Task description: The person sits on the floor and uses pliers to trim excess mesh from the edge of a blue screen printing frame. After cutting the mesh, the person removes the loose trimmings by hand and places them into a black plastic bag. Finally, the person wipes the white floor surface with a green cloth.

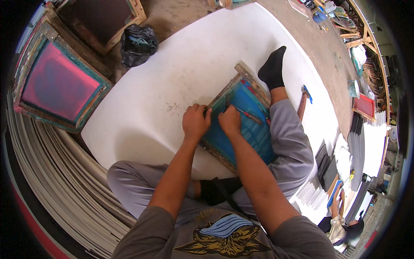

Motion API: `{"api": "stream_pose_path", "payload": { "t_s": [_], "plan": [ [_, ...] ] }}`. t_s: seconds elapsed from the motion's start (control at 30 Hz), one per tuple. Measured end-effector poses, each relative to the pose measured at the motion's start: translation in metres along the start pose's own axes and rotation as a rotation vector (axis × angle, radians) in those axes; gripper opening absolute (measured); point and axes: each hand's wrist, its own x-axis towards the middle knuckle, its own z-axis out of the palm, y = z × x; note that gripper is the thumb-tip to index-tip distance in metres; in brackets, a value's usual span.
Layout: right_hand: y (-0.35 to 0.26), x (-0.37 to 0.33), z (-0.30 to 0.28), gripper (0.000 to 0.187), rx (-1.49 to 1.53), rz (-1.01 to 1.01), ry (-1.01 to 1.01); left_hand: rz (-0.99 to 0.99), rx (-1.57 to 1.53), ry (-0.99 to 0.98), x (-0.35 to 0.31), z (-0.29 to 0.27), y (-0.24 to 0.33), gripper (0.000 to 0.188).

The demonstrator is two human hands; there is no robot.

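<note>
Two bare hands meet over one framed screen (254,140), a wooden frame with blue mesh, which lies slanting on the white sheet (172,56) where the person sits, just before the folded legs. Its right side lies close along the right trouser leg (290,134), and I suppose that the leg serves as a kind of stop, so the frame does not slide away. The left hand (197,123) is at the left rim of the frame, with the thumb near the wood and the other fingers bent; probably this place is chosen for steadying, but I cannot tell how firmly these fingers hold. The right hand (230,120) is above the mesh with its fingers folded inward, and what is inside them, if anything, is hidden from me. Close beside it, over the mesh, there is a slim red tool (251,116); whether it only lies there or is touched by the hand, I cannot say. The hammer (303,103) rests on the sheet beyond the right leg, perhaps put aside so that it leaves the frame free while remaining near. Small scraps (173,108) are scattered left of the frame, and a black plastic bag (138,45) stands by the far left edge of the sheet
</note>
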Motion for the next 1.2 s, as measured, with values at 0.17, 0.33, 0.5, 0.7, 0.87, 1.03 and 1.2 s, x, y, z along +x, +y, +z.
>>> {"api": "stream_pose_path", "payload": {
  "t_s": [0.17,0.33,0.5,0.7,0.87,1.03,1.2],
  "plan": [
    [0.038,0.016,-0.019,0.037,0.558,0.017,-0.404,-0.012,-0.02,0.0,0.002,0.0,-0.001,0.02],
    [0.054,0.025,-0.061,0.043,0.838,0.133,-0.735,-0.032,-0.005,-0.027,0.004,0.0,0.003,0.02],
    [0.05,0.038,-0.067,0.042,0.852,0.056,-0.872,-0.046,0.018,-0.04,0.003,-0.001,0.002,0.021],
    [0.059,0.072,-0.051,0.043,0.819,0.016,-1.011,-0.061,0.045,-0.073,0.005,-0.002,0.006,0.022],
    [0.066,0.083,-0.049,0.047,0.902,0.085,-1.096,-0.061,0.03,-0.063,0.005,-0.002,0.008,0.021],
    [0.072,0.091,-0.044,0.054,0.94,0.103,-1.174,-0.052,0.035,-0.063,0.006,-0.001,0.006,0.02],
    [0.06,0.088,-0.056,0.063,0.886,0.085,-1.195,-0.066,0.036,-0.063,0.006,-0.002,0.007,0.02]
  ]
}}
